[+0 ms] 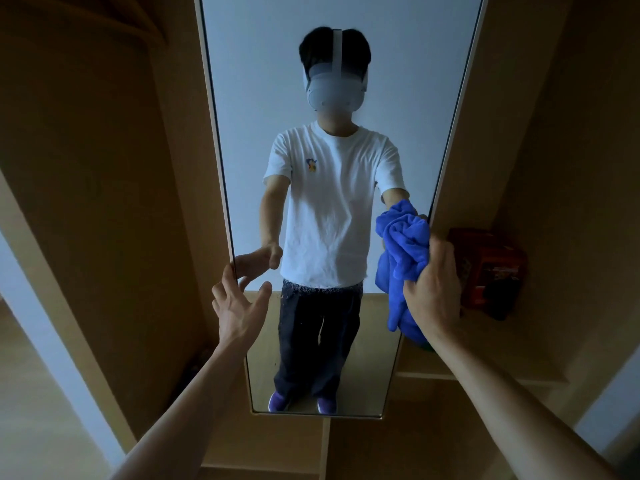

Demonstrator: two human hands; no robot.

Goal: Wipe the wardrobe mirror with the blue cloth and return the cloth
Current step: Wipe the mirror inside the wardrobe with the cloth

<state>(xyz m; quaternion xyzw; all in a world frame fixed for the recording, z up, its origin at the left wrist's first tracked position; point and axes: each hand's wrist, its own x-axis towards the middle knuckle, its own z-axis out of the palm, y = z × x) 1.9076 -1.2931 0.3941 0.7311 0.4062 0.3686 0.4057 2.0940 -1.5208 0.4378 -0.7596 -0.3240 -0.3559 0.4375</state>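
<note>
Tall wood-framed mirror (249, 71), right hand (433, 292) gripping bunched blue cloth (403, 244) (plush, crumpled), left hand (239, 306) spread.

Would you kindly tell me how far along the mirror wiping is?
Done: the right hand grips the bunched blue cloth. In hand: it is at the right edge of the mirror; the left hand is open near the left edge. Left: how much is wiped cannot be told; the cloth is not yet returned.
</note>
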